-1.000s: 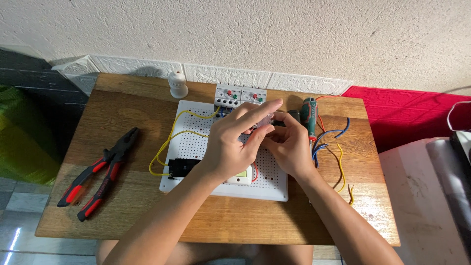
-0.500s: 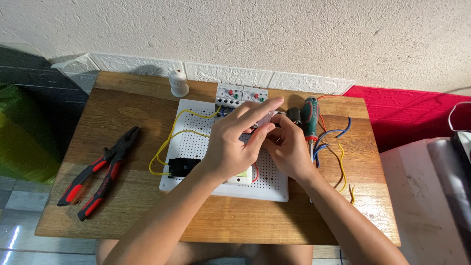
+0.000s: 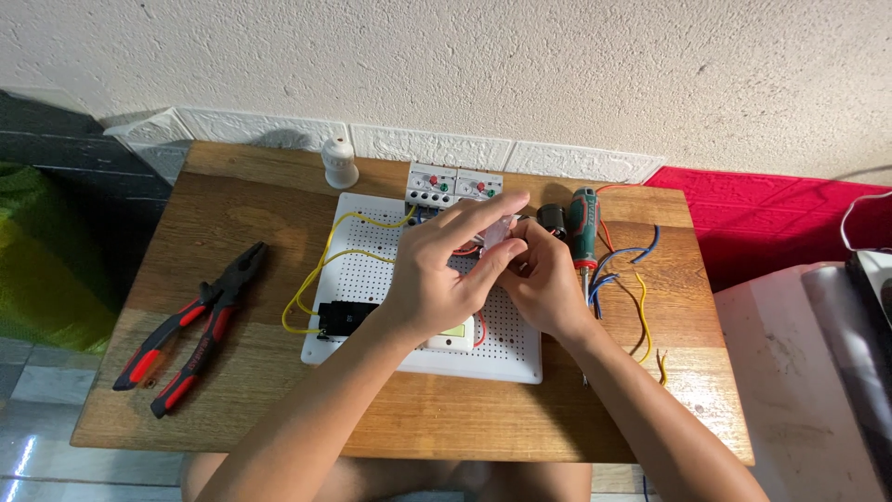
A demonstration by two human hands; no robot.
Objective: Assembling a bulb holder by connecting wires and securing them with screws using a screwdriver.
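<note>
1. We find the left hand (image 3: pixel 437 279) and right hand (image 3: pixel 544 284) meeting over a white perforated board (image 3: pixel 372 279), pinching a small pale part (image 3: pixel 497 231) between the fingertips.
2. We note yellow wires (image 3: pixel 316 279) looping off the board's left edge, and a black block (image 3: pixel 339 318) mounted on it.
3. We record red-handled pliers (image 3: pixel 190 330) well left on the wooden table (image 3: pixel 260 204), and a green screwdriver (image 3: pixel 583 228) just right of the hands.

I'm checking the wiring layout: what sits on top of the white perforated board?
On the white perforated board: yellow wires, a black block, two grey modules. Both hands cover its middle.
</note>
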